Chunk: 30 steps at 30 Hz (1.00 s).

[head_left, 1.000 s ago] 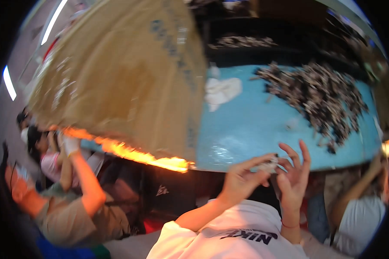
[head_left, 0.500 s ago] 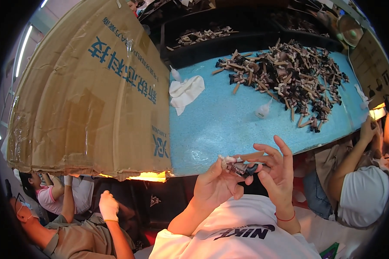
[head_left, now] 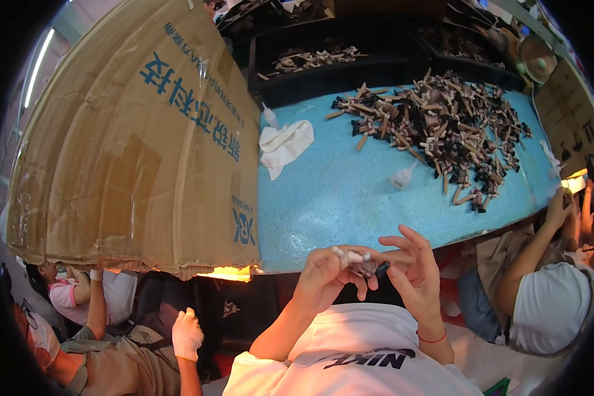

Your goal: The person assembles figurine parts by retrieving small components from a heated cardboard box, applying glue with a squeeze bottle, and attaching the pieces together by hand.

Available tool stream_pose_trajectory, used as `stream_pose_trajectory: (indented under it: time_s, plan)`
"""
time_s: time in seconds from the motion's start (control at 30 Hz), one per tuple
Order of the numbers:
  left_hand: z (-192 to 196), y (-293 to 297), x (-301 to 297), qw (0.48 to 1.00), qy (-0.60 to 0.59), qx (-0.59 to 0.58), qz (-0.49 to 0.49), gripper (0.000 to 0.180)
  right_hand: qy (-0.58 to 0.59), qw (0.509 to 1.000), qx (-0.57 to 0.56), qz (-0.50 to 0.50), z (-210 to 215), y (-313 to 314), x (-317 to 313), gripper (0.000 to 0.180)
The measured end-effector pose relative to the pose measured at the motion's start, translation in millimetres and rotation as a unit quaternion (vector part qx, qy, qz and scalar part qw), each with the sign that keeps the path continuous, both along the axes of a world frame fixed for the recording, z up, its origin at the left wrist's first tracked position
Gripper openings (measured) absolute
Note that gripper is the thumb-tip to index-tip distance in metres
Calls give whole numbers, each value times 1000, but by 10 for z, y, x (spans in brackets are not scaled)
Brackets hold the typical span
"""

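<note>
A small figurine (head_left: 362, 266) with pale limbs, a brownish body and a black end is held above my lap, just off the near edge of the blue tabletop (head_left: 323, 218). My left hand (head_left: 320, 280) pinches its pale end between thumb and fingers. At the black end, my right hand (head_left: 416, 274) has its thumb against the figurine and a finger behind it, while its upper fingers stretch out. My fingers partly hide the figurine. Farther off lies a large heap of similar figurines (head_left: 442, 125), many with flat wooden sticks.
Left stands a tall cardboard box (head_left: 132, 145). Beside it are a white cloth (head_left: 285, 146) and a small dropper bottle (head_left: 270, 117); another bottle (head_left: 402, 177) lies before the heap. Black trays (head_left: 310, 59) hold more figurines behind. Co-workers sit left, one with a gloved hand (head_left: 187, 335), and right.
Both hands and the figurine have shifted slightly lower in view. The right hand's upper fingers have bent lower and leftward. At left, a co-worker's gloved hand has moved right and down.
</note>
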<state>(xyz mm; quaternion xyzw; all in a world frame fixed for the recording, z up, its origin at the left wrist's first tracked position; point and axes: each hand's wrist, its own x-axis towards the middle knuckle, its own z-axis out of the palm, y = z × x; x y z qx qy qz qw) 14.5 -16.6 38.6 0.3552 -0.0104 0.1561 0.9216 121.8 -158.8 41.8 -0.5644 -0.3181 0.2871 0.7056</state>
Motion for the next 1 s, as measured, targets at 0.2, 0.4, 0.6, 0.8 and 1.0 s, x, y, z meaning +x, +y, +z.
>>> stream_pose_trajectory:
  time_s: [0.2, 0.4, 0.6, 0.8, 1.0]
  plan:
    - [43, 49, 38, 983, 72, -167, -33, 53, 0, 1000, -11, -2, 5, 47, -17, 55]
    - [34, 60, 51, 964, 26, -254, -76, 52, -4, 1000, -29, 3, -11, 40, -9, 54]
    - [39, 63, 43, 992, 68, -103, -13, 46, -23, 999, -41, 4, -18, 26, 12, 54]
    - [70, 94, 78, 998, 17, 51, 35, 51, -46, 996, -76, -2, -4, -2, 12, 53]
    - [153, 129, 64, 983, 40, 166, 66, 55, -99, 991, -90, -3, -35, 8, 17, 53]
